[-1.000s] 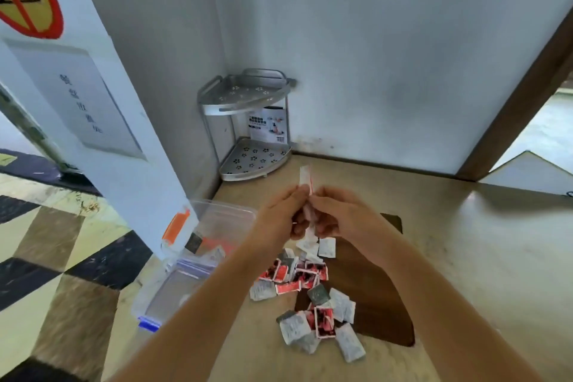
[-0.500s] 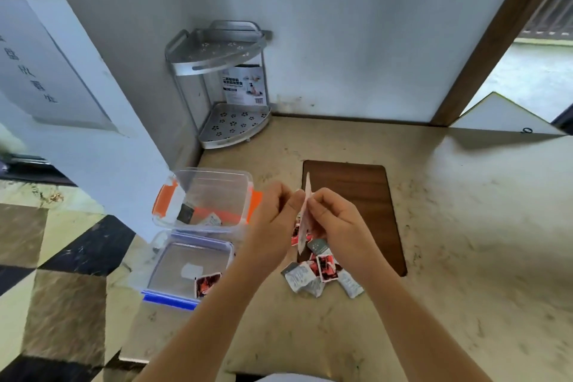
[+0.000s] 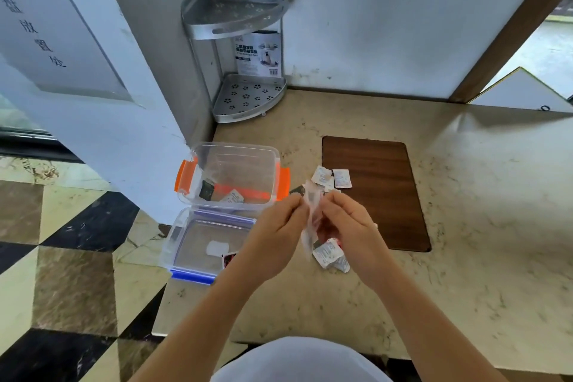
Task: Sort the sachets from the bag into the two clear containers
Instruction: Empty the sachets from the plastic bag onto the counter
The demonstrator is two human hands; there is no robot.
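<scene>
While pinched between both hands' fingers (image 3: pixel 296 206), clear bag (image 3: pixel 311 220) hangs upright above sachets (image 3: pixel 328 254).

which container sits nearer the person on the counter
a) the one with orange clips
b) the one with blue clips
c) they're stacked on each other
b: the blue-clipped container lies lower in the head view, close to the left hand, while the orange-clipped container sits just beyond it toward the wall, side by side, not stacked.
</scene>
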